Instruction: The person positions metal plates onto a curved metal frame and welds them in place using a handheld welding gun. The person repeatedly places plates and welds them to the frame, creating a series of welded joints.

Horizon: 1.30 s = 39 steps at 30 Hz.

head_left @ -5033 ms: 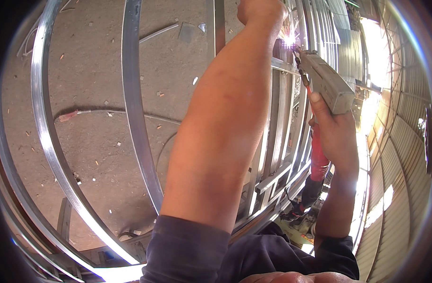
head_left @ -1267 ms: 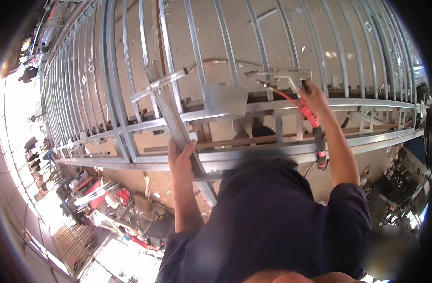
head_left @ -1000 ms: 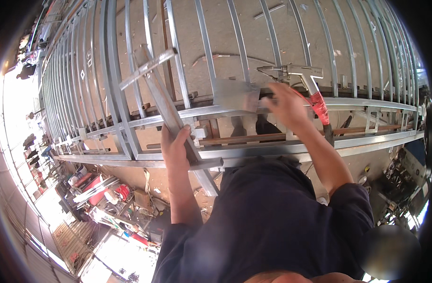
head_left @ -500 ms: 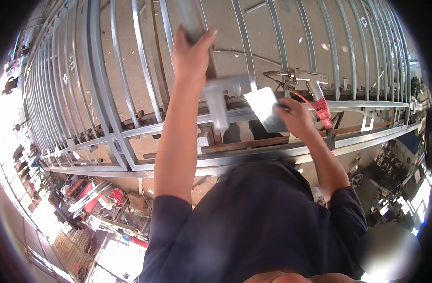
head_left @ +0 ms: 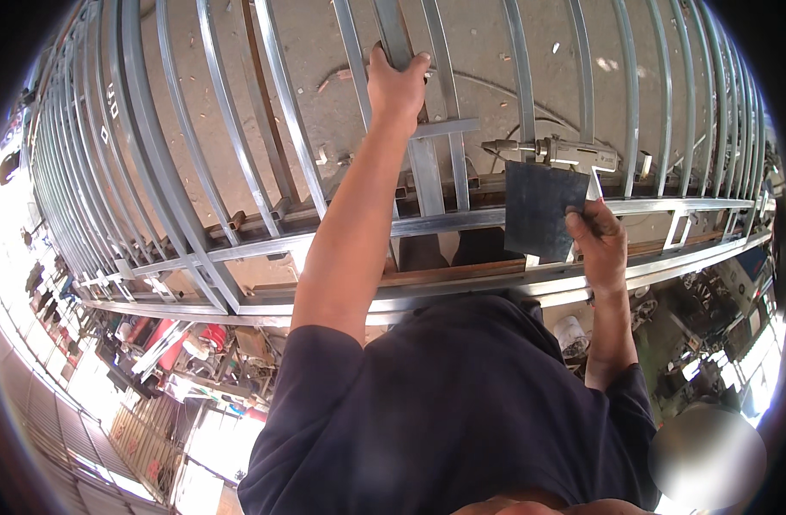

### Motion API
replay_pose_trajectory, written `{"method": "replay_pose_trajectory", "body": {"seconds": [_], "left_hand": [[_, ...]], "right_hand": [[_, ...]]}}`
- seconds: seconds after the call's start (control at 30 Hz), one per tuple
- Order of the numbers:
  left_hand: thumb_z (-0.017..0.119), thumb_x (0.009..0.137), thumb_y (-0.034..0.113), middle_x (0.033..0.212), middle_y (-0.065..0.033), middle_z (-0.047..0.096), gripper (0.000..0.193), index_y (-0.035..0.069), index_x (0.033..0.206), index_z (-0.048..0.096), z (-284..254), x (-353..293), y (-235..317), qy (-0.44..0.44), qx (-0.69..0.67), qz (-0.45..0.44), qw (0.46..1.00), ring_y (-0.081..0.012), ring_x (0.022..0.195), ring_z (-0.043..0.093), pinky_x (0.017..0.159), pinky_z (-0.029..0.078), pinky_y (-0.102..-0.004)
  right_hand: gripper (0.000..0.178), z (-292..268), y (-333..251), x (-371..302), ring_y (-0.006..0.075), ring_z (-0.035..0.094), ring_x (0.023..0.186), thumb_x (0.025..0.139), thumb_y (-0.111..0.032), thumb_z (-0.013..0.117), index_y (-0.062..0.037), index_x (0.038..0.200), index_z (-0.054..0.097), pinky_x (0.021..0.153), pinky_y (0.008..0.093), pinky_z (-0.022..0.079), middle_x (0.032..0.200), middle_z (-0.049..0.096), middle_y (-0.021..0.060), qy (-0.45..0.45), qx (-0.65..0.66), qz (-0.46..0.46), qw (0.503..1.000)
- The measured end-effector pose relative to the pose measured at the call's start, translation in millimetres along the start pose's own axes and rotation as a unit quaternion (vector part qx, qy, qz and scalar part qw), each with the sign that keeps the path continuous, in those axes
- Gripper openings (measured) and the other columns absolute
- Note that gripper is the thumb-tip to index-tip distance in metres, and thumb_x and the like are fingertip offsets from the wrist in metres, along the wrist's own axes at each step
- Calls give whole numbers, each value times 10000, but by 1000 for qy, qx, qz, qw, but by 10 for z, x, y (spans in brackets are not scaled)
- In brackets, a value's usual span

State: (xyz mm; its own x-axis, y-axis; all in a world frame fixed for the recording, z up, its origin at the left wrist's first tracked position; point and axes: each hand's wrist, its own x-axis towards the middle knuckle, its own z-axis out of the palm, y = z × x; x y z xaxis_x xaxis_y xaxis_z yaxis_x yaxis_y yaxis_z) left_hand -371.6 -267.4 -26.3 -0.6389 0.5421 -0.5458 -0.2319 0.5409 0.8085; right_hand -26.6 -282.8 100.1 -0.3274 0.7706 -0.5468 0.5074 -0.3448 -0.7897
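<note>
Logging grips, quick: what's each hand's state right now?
Left hand: closed on a grey metal bar.
Right hand: closed, pinching a dark flat plate near its edge.

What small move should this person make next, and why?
Perhaps nudge the metal bar snug against the frame rail: the left hand grips that bar, whose near end reaches the rail in this view, while the right hand holds a dark plate.
</note>
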Motion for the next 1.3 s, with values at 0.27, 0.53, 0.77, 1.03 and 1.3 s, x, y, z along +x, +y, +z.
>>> {"method": "replay_pose_trajectory", "body": {"seconds": [0.27,0.53,0.77,1.03,1.3], "left_hand": [[733,930,253,1255,-160,587,607,-17,1390,442,-3,51,-79,-2,66,27,997,-253,1020,636,854,548,-411],[709,940,275,1277,-306,648,757,-46,1505,322,-31,28,-64,-22,96,31,995,-436,1158,664,972,523,-470],[716,934,293,1271,-315,647,786,-43,1514,306,-24,42,-82,-30,89,21,995,-453,1156,659,968,527,-478],[713,944,332,1352,-297,611,754,-22,1519,377,-240,-56,10,55,226,219,948,-427,1199,642,1002,522,-484],[769,910,340,1396,-220,605,627,-12,1397,590,-798,1355,1386,103,112,254,955,-307,1259,611,1030,485,-390]], "right_hand": [[140,-29,-486,422,8,486,645,968,-110,751,-22,1073,720,568,197,393,779,625,-52,31,0,-44,999],[269,162,-1114,1004,22,464,670,954,-269,774,-50,1107,743,613,206,382,809,630,-62,92,13,-92,991],[354,371,-1365,1255,33,459,675,939,-319,777,-45,1161,749,625,209,356,787,601,-69,86,39,-129,987],[384,507,-1736,1938,38,463,695,933,-317,785,-41,1193,727,662,212,387,823,590,-67,104,72,-166,978],[254,1393,-2545,3626,155,639,693,958,-221,699,-32,1125,726,643,341,525,810,694,37,99,-51,-308,945]]}}
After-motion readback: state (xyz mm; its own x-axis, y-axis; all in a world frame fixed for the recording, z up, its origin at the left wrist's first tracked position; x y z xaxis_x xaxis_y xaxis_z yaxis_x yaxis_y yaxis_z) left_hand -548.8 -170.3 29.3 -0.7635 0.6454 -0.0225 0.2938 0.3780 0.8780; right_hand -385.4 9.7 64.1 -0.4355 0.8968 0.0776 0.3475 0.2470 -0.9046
